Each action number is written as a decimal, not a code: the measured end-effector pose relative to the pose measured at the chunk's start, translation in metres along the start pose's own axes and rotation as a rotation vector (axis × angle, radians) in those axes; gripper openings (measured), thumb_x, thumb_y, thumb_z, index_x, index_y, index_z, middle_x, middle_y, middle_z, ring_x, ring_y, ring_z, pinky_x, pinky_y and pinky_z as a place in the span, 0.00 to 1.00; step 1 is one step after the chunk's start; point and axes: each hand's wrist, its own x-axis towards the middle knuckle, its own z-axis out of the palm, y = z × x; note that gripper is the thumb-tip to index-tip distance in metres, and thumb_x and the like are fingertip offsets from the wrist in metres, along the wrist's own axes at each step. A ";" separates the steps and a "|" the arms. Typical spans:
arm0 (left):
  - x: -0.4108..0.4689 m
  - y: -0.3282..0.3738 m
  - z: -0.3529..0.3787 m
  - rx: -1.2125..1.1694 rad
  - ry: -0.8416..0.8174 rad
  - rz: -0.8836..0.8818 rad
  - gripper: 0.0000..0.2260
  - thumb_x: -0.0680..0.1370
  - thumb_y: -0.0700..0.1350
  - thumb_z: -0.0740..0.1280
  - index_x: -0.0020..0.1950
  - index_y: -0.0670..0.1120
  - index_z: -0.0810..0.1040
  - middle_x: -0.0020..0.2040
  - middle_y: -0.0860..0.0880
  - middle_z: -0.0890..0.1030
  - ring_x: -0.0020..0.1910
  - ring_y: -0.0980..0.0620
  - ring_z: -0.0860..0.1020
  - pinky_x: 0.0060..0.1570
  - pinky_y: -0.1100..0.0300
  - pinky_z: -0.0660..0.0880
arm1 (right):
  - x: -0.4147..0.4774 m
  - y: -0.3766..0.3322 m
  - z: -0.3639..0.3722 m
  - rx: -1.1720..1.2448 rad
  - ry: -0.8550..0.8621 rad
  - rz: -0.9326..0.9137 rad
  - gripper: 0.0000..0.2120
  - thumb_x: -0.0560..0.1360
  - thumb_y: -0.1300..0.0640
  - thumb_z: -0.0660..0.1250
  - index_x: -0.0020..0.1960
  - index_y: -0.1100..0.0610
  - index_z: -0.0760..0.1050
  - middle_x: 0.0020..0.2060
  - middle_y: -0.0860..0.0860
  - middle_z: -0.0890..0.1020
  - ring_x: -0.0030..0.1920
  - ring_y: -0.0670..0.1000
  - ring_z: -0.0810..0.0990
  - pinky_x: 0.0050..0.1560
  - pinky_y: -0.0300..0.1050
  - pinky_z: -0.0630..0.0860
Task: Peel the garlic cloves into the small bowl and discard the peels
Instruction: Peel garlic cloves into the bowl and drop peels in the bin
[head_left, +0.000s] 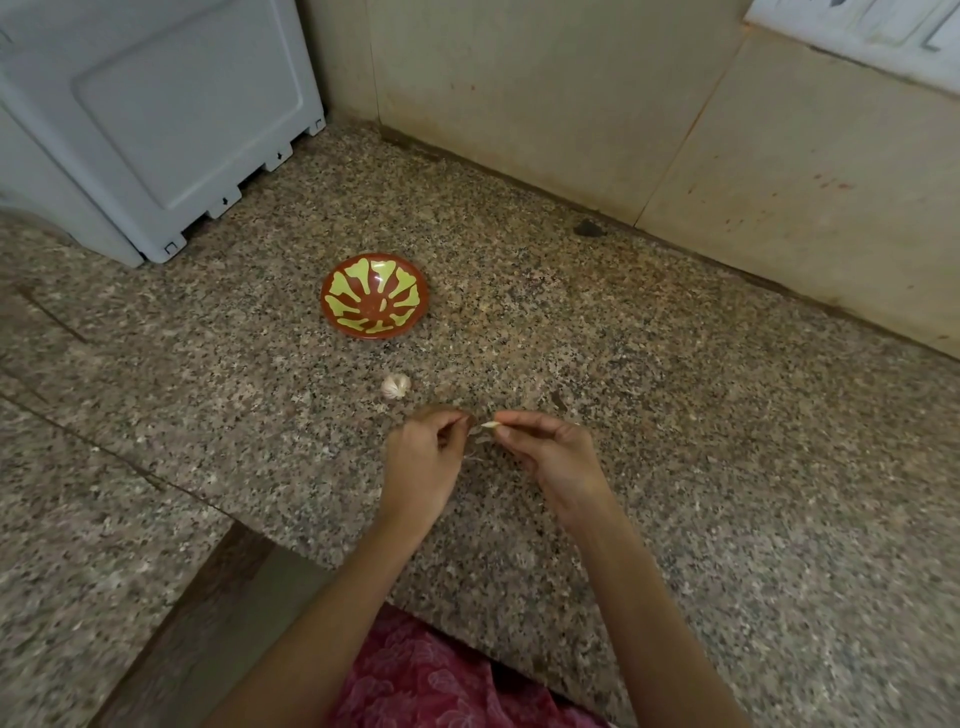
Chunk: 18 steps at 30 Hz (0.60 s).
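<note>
- Head view looked down on a speckled granite counter (701, 467) that ran back into a corner of pale wall (545, 104) tiles.
- Right hand (550, 457) pinched a pale clove (488, 425) between thumb and fingertips. The clove's pointed end stuck out toward the other hand, above the counter.
- Left hand (421, 457) was just beside it, with its fingers curled in against the thumb and their tips close to the clove's point. Whether they nipped a bit of peel could not be told.
- A thin pale wisp (474, 458) showed below the gap between the two hands. It was too faint to tell whether it hung or lay on the stone.
- More garlic (396, 386), whitish and still in its skin, lay on the counter just beyond the left hand, between the hands and the bowl.
- Bowl (374, 296), red-brown with a yellow-green pattern, stood upright farther back, apart from the garlic and well clear of both hands.
- A white appliance (156, 119) sat at the back left of the counter.
- A dark speck (587, 227) lay at the foot of the wall, behind and to the right of the bowl.
- Pink patterned cloth (415, 675) showed at the bottom edge, between the forearms.
</note>
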 end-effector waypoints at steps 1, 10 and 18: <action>0.000 -0.001 0.000 -0.015 0.011 -0.002 0.06 0.75 0.35 0.70 0.50 0.41 0.84 0.45 0.48 0.84 0.33 0.63 0.77 0.36 0.75 0.72 | 0.001 0.001 -0.001 -0.031 -0.003 -0.014 0.09 0.72 0.71 0.71 0.49 0.61 0.84 0.47 0.58 0.86 0.50 0.52 0.84 0.56 0.43 0.80; -0.001 0.002 0.000 -0.169 -0.077 -0.046 0.09 0.75 0.39 0.71 0.53 0.48 0.84 0.46 0.54 0.84 0.43 0.61 0.82 0.47 0.61 0.80 | 0.005 0.002 0.001 -0.077 0.012 -0.146 0.07 0.72 0.70 0.72 0.50 0.64 0.83 0.45 0.59 0.86 0.47 0.53 0.86 0.47 0.38 0.81; -0.001 0.002 -0.001 -0.319 -0.037 -0.157 0.09 0.74 0.36 0.72 0.48 0.49 0.84 0.42 0.56 0.84 0.39 0.60 0.82 0.44 0.62 0.80 | 0.006 0.003 0.007 -0.154 0.034 -0.194 0.05 0.74 0.68 0.71 0.49 0.65 0.83 0.44 0.58 0.86 0.45 0.54 0.86 0.47 0.41 0.82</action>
